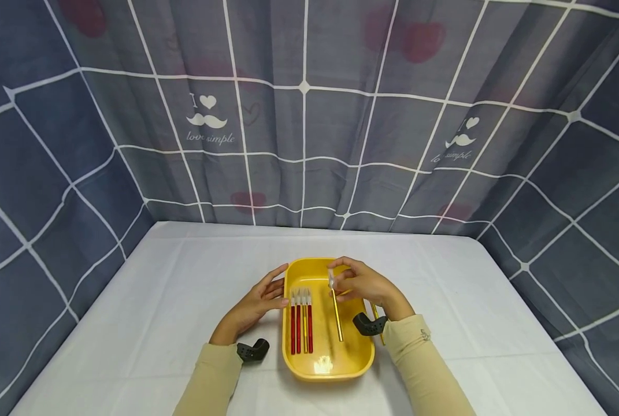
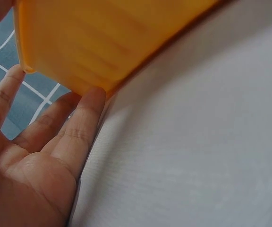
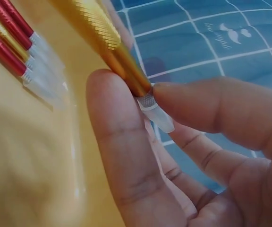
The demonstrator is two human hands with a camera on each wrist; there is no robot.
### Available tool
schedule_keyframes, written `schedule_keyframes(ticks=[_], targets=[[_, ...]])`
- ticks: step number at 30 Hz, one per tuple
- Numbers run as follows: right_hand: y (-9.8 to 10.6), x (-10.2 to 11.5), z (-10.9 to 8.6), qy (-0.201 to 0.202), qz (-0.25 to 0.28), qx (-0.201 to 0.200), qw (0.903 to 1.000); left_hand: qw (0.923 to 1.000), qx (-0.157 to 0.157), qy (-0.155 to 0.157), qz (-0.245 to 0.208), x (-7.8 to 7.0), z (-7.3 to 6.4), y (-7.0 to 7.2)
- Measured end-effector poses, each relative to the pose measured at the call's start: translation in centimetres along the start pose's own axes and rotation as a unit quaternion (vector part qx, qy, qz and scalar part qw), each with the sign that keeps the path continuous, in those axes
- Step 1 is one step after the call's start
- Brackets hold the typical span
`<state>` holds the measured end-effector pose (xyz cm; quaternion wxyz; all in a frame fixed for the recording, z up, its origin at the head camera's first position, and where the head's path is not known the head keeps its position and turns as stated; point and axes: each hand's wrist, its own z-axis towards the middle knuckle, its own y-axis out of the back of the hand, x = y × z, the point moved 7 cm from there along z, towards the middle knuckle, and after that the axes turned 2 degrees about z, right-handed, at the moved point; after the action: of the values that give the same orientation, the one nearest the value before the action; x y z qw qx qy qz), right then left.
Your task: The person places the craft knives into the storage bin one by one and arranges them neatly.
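A yellow tray (image 1: 330, 370) lies on the table. Inside it, along the left side, several slim craft knives (image 1: 295, 329) with red or gold handles stand in a row, their clear-capped tips pointing away. Over the tray's right half, my right hand (image 1: 358, 282) pinches a gold craft knife (image 3: 126, 66) between thumb and finger, near its clear cap (image 3: 157, 117). That knife's handle slants down toward the near side. My left hand (image 1: 257, 303) rests against the tray's left wall with its fingers extended, fingertips touching the outside and the thumb at the rim.
Another gold-handled piece (image 1: 375, 315) lies just outside the tray's right wall, partly hidden by my right wrist. A white cloth (image 1: 184, 289) covers the table. Grey checked curtains (image 1: 267, 127) hang behind it and on both sides.
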<state>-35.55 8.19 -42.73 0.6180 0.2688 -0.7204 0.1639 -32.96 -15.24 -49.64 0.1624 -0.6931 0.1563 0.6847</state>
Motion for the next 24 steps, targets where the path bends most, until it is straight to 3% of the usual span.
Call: schedule_keyframes(ticks=[12, 24], targets=[[-1.0, -0.7, 1.5, -0.037, 0.012, -0.019, 0.9991, 0.9999, -0.006, 0.001, 0.012, -0.2, -0.1, 0.0], [-1.8, -0.7, 2.9, -0.057, -0.013, -0.026, 0.998, 1.0, 0.0, -0.002, 0.008, -0.1, 0.1, -0.1]])
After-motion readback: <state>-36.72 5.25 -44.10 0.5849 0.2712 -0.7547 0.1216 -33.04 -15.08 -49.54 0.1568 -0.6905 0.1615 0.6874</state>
